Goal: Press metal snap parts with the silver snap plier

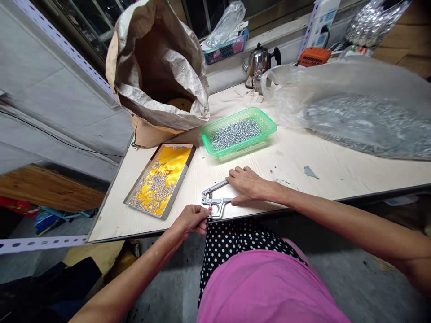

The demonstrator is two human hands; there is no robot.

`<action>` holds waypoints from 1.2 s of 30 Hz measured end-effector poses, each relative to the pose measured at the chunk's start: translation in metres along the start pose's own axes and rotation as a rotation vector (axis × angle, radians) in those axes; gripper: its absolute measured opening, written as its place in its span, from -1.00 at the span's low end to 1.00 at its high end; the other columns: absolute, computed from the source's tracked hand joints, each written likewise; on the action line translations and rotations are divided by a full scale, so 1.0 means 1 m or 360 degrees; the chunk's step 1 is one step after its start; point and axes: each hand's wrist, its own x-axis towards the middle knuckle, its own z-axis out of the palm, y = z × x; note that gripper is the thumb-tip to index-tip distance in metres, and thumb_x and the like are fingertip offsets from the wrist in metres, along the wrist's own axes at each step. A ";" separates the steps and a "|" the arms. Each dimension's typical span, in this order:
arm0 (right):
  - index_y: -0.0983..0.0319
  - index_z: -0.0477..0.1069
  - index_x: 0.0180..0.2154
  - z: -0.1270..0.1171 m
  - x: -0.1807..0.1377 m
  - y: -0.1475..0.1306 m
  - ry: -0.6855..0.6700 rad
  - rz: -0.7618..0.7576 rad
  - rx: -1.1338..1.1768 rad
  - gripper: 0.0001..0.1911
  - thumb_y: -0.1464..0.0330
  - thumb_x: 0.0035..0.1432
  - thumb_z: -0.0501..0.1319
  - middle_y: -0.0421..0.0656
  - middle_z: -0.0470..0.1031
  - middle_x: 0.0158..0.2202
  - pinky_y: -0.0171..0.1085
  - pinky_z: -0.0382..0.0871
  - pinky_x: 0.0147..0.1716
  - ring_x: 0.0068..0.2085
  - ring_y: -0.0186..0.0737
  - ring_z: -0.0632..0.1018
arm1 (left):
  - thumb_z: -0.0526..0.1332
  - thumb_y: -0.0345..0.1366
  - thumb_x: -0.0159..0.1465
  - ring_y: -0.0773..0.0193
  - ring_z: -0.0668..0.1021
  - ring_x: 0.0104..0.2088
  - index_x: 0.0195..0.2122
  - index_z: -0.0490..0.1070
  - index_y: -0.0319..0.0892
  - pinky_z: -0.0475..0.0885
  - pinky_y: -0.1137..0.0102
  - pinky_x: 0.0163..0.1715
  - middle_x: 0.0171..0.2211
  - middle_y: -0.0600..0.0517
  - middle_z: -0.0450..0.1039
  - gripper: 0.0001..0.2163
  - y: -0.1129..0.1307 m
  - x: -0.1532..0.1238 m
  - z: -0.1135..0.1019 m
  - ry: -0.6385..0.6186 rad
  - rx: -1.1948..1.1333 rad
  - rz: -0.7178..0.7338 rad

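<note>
Grey metal snap pliers (217,202) lie at the table's front edge, with a spring and a red part by the jaw. My right hand (248,185) is closed around the ends of their two handles, which are spread apart. At the jaw, my left hand (192,218) has its fingers pinched together; whatever is between the fingertips is too small to make out. Left of the pliers is a shallow box (182,181) with a yellow bottom, holding many small metal pieces. Beyond my hands stands a green plastic basket (232,152) of similar small silvery pieces.
A large open paper sack (148,130) stands at the back left. A big clear plastic bag (353,121) of metal pieces lies at the right. A steel kettle (259,65), an orange box (314,57) and a blue basket (225,51) are at the back.
</note>
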 end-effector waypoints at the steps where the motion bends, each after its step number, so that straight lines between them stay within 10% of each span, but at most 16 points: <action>1: 0.32 0.45 -0.16 0.000 -0.002 -0.001 0.0012 -0.0005 0.0005 -0.48 0.07 -0.04 0.39 0.02 0.42 -0.14 -0.14 0.19 -0.18 -0.10 0.00 0.37 | 0.34 0.00 0.10 0.42 0.40 -0.67 -0.40 0.37 -0.22 0.41 0.45 -0.59 -0.64 0.17 0.32 -0.64 -0.001 -0.002 0.001 0.0063 0.0066 0.0052; 6: 0.33 0.43 -0.23 0.002 -0.012 -0.004 0.0069 -0.0075 0.0036 -0.64 0.17 0.07 0.34 0.00 0.43 -0.18 -0.16 0.17 -0.16 -0.14 -0.06 0.38 | 0.15 -0.09 0.29 0.18 0.54 -0.28 -0.23 0.46 -0.19 0.46 0.30 -0.26 -0.30 -0.04 0.48 -0.74 -0.006 -0.011 0.007 0.0720 0.0846 0.0836; 11: 0.34 0.42 -0.18 0.007 -0.013 -0.004 0.0131 -0.0093 0.0052 -0.63 0.18 0.09 0.32 -0.01 0.42 -0.15 -0.14 0.19 -0.12 -0.13 -0.06 0.39 | 0.31 -0.18 0.17 -0.02 0.31 0.18 0.15 0.28 -0.17 0.28 0.11 0.15 0.18 -0.15 0.29 -0.47 0.011 0.004 0.024 0.0620 0.1374 0.1409; 20: 0.37 0.33 0.05 0.001 -0.010 0.005 -0.0110 0.0045 0.0113 -0.29 0.13 -0.06 0.41 0.08 0.37 -0.02 -0.11 0.30 -0.11 -0.06 0.05 0.39 | 0.29 -0.07 0.18 0.01 0.38 0.02 0.14 0.27 -0.20 0.36 0.17 0.03 0.03 -0.11 0.38 -0.45 0.053 0.021 0.030 0.0455 0.1856 0.1293; 28: 0.32 0.47 -0.18 -0.010 -0.006 -0.012 -0.0202 0.0051 -0.0044 -0.82 0.34 0.24 0.20 0.01 0.47 -0.18 -0.18 0.26 -0.14 -0.12 -0.06 0.46 | 0.28 -0.10 0.22 0.08 0.42 -0.05 -0.11 0.46 -0.12 0.40 0.27 -0.19 -0.13 -0.03 0.43 -0.72 0.048 0.026 0.034 0.0606 0.1768 0.1200; 36: 0.30 0.47 -0.16 0.009 -0.009 -0.009 -0.0022 0.0076 0.0018 -0.81 0.35 0.26 0.16 -0.03 0.46 -0.18 -0.19 0.28 -0.14 -0.13 -0.09 0.44 | 0.27 -0.14 0.24 0.06 0.45 -0.04 -0.14 0.47 -0.14 0.45 0.25 -0.20 -0.12 -0.02 0.47 -0.76 0.052 0.021 0.036 0.0652 0.1776 0.1163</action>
